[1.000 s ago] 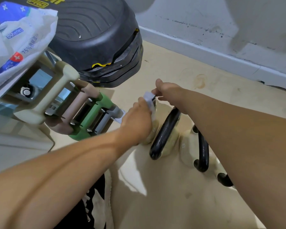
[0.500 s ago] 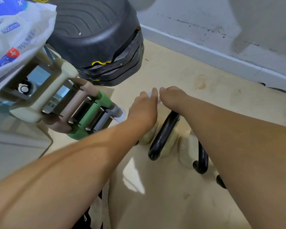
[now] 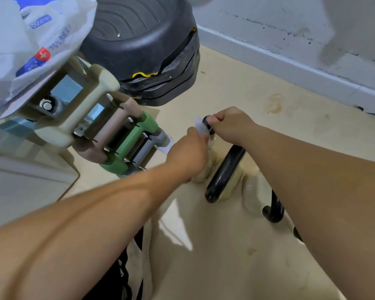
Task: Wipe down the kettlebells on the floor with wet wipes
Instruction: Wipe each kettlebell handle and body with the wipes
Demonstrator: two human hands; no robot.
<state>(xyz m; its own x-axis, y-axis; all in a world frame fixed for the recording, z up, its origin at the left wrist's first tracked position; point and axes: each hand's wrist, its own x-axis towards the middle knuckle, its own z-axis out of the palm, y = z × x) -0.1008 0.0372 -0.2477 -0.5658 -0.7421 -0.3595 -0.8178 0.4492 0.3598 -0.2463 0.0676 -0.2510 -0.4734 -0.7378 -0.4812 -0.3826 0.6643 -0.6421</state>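
Well, the wiping was only partly done, as far as I could judge. The left hand (image 3: 191, 152) pinched a small white wet wipe (image 3: 199, 126) tight in its fingertips. It pressed the wipe on the top of the black loop handle (image 3: 208, 128) of a round cream kettlebell (image 3: 204, 172). The right hand (image 3: 231, 126) was curled closed on that same handle, just beside the wipe. It seemed to keep the kettlebell steady. The kettlebell's fat body sat on the pale smooth floor (image 3: 225, 267) right below the grip, mostly hidden by the left hand.

So the job was at the handle of this one. Its body probably needed a rub too.

A second cream kettlebell with a thick black handle (image 3: 224, 174) stood just beside the grip, a bit nearer to the person. A third cream kettlebell with an 8 on it (image 3: 249, 191) stood next along, further from the grip. No wipe touched those two. I could not tell if they were clean already or were waiting for their turn.

A blue and white pack of wet wipes (image 3: 37, 44) was well away from the grip, up on the left. It was above a rack of cream, brown and green dumbbells (image 3: 108, 135), so more wipes were near if this one got dirty.
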